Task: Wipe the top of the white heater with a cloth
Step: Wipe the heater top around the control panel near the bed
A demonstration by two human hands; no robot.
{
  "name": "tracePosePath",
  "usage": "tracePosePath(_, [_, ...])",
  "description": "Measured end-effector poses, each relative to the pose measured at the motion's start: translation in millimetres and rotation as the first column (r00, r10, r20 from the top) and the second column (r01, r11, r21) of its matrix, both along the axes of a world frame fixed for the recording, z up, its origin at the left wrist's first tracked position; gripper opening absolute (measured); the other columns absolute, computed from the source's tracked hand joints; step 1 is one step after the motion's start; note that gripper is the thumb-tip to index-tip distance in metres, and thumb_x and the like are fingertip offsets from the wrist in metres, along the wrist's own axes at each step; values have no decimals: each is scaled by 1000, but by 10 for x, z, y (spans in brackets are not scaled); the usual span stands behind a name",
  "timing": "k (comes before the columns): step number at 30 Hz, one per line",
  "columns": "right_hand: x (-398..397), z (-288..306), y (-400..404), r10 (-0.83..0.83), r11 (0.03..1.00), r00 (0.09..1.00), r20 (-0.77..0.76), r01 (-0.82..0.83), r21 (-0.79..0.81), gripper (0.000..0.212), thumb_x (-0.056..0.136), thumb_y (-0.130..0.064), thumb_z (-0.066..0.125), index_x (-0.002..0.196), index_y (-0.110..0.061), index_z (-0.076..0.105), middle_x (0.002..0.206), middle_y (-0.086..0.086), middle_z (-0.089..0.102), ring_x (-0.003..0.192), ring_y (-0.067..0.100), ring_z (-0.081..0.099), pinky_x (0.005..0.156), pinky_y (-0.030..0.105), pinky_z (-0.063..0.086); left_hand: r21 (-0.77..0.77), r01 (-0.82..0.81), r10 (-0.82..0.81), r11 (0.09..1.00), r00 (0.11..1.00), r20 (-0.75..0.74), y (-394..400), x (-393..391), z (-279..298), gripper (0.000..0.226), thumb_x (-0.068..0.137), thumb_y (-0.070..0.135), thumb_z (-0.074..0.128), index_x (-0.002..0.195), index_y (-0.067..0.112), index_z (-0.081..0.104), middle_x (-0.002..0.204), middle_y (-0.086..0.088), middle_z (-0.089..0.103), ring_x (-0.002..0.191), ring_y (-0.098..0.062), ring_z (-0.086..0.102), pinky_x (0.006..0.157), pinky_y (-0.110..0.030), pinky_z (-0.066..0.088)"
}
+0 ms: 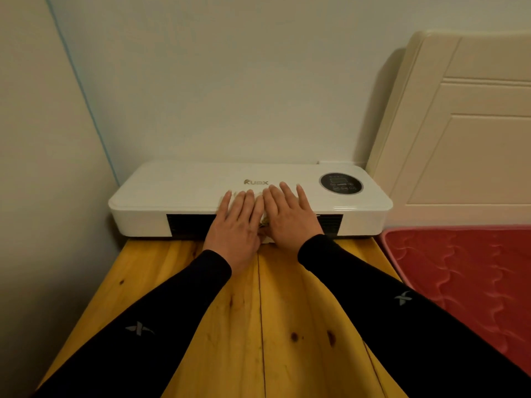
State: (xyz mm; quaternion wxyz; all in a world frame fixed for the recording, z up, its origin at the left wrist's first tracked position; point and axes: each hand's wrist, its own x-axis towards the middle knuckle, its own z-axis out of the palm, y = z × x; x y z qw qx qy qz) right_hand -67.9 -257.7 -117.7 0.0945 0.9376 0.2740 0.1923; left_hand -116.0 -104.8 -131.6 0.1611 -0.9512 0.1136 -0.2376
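Hands, two, bare, laid flat side by side: left hand [237,225] and right hand [290,216], fingers extended and spread, palms down, neither curled around anything. Cloth [265,218], pale, almost wholly hidden beneath both palms; only slivers show in the gap between the hands and past the left fingertips, so its size and fold cannot be told. Hold is by downward pressure, not by pinch, which by judgement suits wiping: flat palms spread the cloth over a broad patch and drag it along the surface. Both hands lie over the front edge of the heater's top, near its middle, with the heels of the palms overhanging the dark front grille. Sleeves [178,308], black, long, each with a small grey cross mark. White heater [178,185], long, low, glossy, with rounded corners; gold lettering at centre top just beyond the fingertips; round dark control panel [341,183] toward its right end, apart from the right hand. Heater stands at the far edge of a yellow wooden table [258,326], its back against the wall [230,81], its left end in the room's corner. Red quilted mattress [465,277] and cream headboard [465,124] adjoin on the right.
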Motion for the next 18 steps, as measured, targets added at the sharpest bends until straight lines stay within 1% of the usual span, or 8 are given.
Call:
tracePosePath(5, [-21, -8, 129, 14, 1000, 1000, 20, -15, 24, 70, 104, -49, 31, 158, -8, 13, 166, 16, 18, 154, 37, 9, 121, 56, -3, -17, -27, 27, 999, 1000, -16, 90, -43, -1, 73, 98, 44, 22, 152, 5, -7, 161, -20, 7, 149, -35, 4, 117, -54, 2])
tracePosePath(9, [-29, -20, 90, 20, 999, 1000, 19, -21, 49, 67, 103, -46, 27, 159, -11, 12, 166, 13, 18, 155, 37, 7, 121, 57, -5, -27, -44, 44, 999, 999, -12, 38, -41, -8, 73, 98, 44, 22, 153, 5, -4, 161, -21, 9, 149, -36, 5, 117, -55, 3])
tracePosePath(13, [-17, -23, 44, 37, 998, 999, 19, -38, 49, 72, 102, -53, 33, 158, -13, 14, 164, 12, 22, 154, 36, 11, 120, 58, -5, -37, -53, 53, 998, 999, -9, 4, -31, -31, 73, 97, 45, 21, 153, 4, -2, 161, -21, 9, 149, -36, 5, 117, -55, 2])
tracePosePath(18, [0, -41, -4, 53, 997, 998, 45, -55, 49, 74, 101, -56, 37, 158, -14, 14, 163, 12, 24, 154, 35, 12, 119, 60, -5, -35, -64, 63, 997, 998, -12, -23, -40, -29, 74, 98, 47, 21, 152, 4, -6, 161, -21, 8, 149, -37, 4, 117, -56, 2])
